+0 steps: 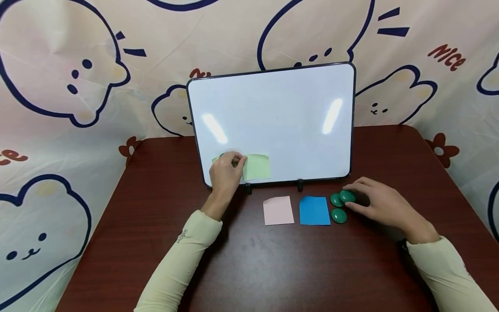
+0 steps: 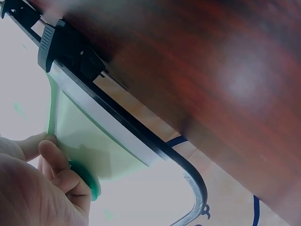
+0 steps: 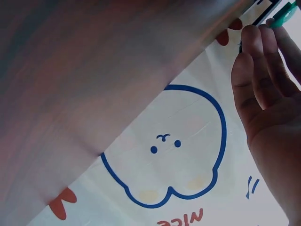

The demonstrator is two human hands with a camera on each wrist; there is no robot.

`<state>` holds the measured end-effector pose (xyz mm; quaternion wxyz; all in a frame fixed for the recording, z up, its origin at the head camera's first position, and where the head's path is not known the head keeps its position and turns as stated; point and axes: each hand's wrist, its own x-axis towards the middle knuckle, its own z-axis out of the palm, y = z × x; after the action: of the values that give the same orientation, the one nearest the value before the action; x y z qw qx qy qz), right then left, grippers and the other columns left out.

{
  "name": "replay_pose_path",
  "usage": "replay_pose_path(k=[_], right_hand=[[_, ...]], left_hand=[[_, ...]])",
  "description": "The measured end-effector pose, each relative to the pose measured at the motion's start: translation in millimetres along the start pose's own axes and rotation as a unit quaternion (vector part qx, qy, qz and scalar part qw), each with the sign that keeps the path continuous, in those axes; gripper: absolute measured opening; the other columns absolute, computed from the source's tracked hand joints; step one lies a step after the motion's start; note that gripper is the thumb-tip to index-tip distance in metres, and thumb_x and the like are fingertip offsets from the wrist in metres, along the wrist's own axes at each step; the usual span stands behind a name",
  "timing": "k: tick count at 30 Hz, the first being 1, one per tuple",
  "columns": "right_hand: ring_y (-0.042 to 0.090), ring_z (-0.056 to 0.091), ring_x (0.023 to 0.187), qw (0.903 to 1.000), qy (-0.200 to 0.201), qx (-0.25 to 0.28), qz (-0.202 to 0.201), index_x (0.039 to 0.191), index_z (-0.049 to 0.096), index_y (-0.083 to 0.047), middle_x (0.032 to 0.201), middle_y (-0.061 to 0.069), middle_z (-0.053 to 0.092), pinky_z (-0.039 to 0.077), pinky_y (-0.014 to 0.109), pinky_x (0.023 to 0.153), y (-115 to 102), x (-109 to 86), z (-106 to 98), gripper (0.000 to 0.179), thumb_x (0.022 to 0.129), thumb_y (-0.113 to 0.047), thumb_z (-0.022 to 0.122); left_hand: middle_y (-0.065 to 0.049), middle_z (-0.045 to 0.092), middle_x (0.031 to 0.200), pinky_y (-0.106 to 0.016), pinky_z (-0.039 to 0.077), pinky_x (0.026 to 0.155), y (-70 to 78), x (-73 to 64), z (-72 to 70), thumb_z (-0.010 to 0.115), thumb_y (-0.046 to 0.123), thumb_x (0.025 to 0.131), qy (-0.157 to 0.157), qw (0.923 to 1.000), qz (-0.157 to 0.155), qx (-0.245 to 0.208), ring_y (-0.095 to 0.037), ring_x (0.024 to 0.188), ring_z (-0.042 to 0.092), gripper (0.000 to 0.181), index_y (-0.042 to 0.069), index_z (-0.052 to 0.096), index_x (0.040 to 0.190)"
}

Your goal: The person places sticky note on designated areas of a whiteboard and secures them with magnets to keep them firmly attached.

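At the lower left of the whiteboard point(image 1: 280, 121), my left hand point(image 1: 228, 171) pinches the near edge of a pale green sticky note point(image 1: 257, 167) between thumb and finger. Another pale green note point(image 2: 101, 146) lies flat on the board beside it, largely covered by the hand in the head view. A round green magnet point(image 2: 84, 179) sits on that second note, under my curled fingers. On the table, my right hand point(image 1: 380, 201) holds a green magnet point(image 1: 347, 196) between thumb and fingertips. That magnet overlaps another green magnet point(image 1: 335, 199); a third magnet point(image 1: 338, 216) lies just nearer.
A pink sticky note point(image 1: 278, 211) and a blue sticky note point(image 1: 314, 211) lie on the dark brown table point(image 1: 273, 268) in front of the board. Small black feet point(image 1: 300, 185) support the board's lower edge. A printed cloth point(image 1: 101, 173) surrounds the table.
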<state>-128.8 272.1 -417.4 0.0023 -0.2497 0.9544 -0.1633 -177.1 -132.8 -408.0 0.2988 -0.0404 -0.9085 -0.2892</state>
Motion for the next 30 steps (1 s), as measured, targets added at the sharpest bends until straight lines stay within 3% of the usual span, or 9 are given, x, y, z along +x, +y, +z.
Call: replay_pose_path(k=[8,30], right_hand=[[0.010,0.058,0.089,0.9999,-0.007,0.009,-0.011,0.123,0.068,-0.018,0.111,-0.002,0.064,0.056,0.039,0.077,-9,6.6,3,0.041,0.090,-0.042,0.072],[0.014,0.060,0.096,0.9990,-0.005,0.024,-0.037,0.124,0.068,-0.021,0.113,-0.002,0.066,0.056,0.040,0.079,-32,18.7,8,0.040,0.090,-0.041,0.073]], left_hand=[[-0.008,0.076,0.083,-0.037,0.056,0.064,-0.5,-1.0,0.0,0.074,0.024,0.091,-0.003,1.0000,-0.002,0.001,-0.021,0.071,0.070,0.016,0.008,0.076,0.089],[-0.008,0.076,0.083,-0.038,0.056,0.065,-2.4,-0.5,-0.6,0.075,0.025,0.090,-0.002,1.0000,-0.007,0.000,-0.022,0.072,0.070,0.018,0.007,0.076,0.089]])
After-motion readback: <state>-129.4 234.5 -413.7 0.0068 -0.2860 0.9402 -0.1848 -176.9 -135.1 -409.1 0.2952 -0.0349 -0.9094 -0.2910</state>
